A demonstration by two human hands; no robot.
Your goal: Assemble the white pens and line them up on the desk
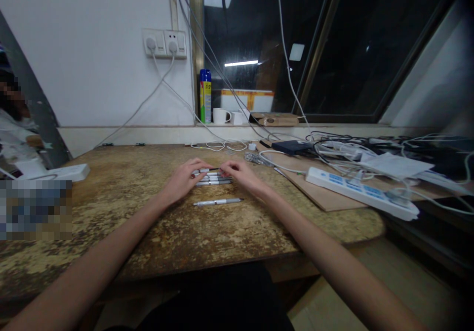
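Several silver-grey pens (213,179) lie side by side on the worn wooden table (222,232), between my two hands. My left hand (187,178) is bent over their left ends, its thumb and fingers closed around the end of a dark, thin pen (215,169) at the far side of the row. At the other end of that pen, my right hand (237,172) pinches with thumb and fingertips. Nearer to me, apart from the row, one more silver pen (218,202) lies crosswise with its dark tip to the right.
On the right are a white power strip (363,192), a brown board (314,192) and tangled cables. Another power strip (76,173) sits at the left edge. A spray can (205,96) and a white mug (221,116) stand on the window sill.
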